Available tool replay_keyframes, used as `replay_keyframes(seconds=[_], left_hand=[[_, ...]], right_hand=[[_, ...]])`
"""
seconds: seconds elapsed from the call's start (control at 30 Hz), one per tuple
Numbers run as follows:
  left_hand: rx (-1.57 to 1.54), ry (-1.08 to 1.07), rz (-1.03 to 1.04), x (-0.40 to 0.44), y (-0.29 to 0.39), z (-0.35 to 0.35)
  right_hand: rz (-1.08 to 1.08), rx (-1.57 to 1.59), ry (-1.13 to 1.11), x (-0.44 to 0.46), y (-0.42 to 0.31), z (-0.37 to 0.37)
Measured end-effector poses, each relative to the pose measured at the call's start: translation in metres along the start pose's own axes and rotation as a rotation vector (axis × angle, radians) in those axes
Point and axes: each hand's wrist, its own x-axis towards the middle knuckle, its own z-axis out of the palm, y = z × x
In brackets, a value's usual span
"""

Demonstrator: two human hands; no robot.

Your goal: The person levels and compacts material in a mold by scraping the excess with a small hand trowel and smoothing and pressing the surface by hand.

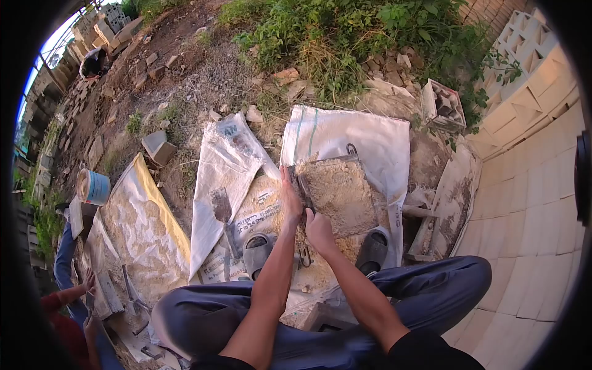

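Room around the mould: your square mould (361, 230) lies between your sandals (257, 251), the right one near its lower corner; bare white sack (361, 126) opens beyond its far edge.
Left side: a trowel (220, 203) lies well apart from your left hand (291, 196).
Right side: a pale block wall (518, 203) stands beyond the sack's edge.
Right hand: your right hand (320, 232) is closed around a dark bar (306, 190) at the mould's left edge.
Left hand: fingers extend along the bar; you can't quite tell whether they grip.
Fill: crumbly, yellowish-tan mix (339, 194) spreads rough across the mould.
Ground: printed sacks lie over dirt, with scattered mix.
Yard: a co-worker's red sleeve (54, 302) shows lower left; green plants (345, 43) grow ahead.
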Motion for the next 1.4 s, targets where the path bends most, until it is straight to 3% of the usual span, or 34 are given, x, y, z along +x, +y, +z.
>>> replay_keyframes(seconds=[0.13,0.2,0.3,0.33,0.37,0.5,0.6,0.7,0.77,0.9,0.97,1.0,1.1,1.13,1.17,1.23,1.4], left_hand=[[0.008,-0.008,-0.003,0.004,-0.003,0.002],[-0.027,-0.015,0.013,-0.002,-0.002,0.0],[0.025,-0.023,0.0,0.0,-0.004,0.0],[0.057,-0.025,-0.046,0.0,-0.004,0.002],[0.053,-0.023,-0.036,-0.003,-0.008,0.004],[0.114,-0.043,-0.013,0.004,-0.008,0.003],[-0.051,-0.032,-0.042,0.001,-0.019,0.004],[-0.022,-0.023,-0.02,0.001,-0.014,0.001],[-0.072,-0.029,-0.059,-0.004,-0.02,0.004],[0.055,-0.047,-0.018,0.0,-0.002,0.0],[0.387,-0.091,-0.103,-0.005,0.009,0.001],[0.574,-0.084,0.004,-0.006,0.005,0.005],[0.599,-0.07,-0.045,-0.004,0.014,0.005],[0.377,-0.019,-0.052,-0.004,0.011,0.003],[0.377,-0.016,-0.053,-0.004,0.008,0.001],[-0.087,0.125,-0.043,-0.005,-0.007,0.001],[0.125,-0.004,-0.058,-0.012,-0.017,0.002]], right_hand=[[-0.016,0.042,0.06,-0.005,-0.035,-0.043],[-0.101,0.252,0.139,-0.011,-0.05,-0.055],[-0.058,0.154,0.15,-0.013,-0.02,-0.019],[0.076,-0.023,0.01,-0.013,-0.002,-0.005],[0.069,-0.021,0.019,-0.014,0.004,-0.003],[0.026,0.064,0.046,-0.011,-0.009,-0.019],[-0.042,0.203,0.135,-0.012,-0.039,-0.053],[-0.101,0.316,0.24,-0.014,-0.021,-0.025],[0.012,-0.012,0.018,-0.016,0.015,0.003],[0.059,0.039,-0.027,-0.013,-0.013,-0.029],[-0.02,0.138,0.094,-0.01,-0.026,-0.042],[-0.095,0.233,0.193,-0.012,-0.03,-0.045],[-0.03,0.282,0.195,-0.012,-0.044,-0.052],[-0.004,0.185,0.171,-0.011,-0.027,-0.034],[-0.007,0.184,0.168,-0.012,-0.009,-0.02],[-0.038,-0.021,-0.063,-0.012,0.01,-0.012],[-0.047,0.175,0.087,-0.011,-0.032,-0.054]])
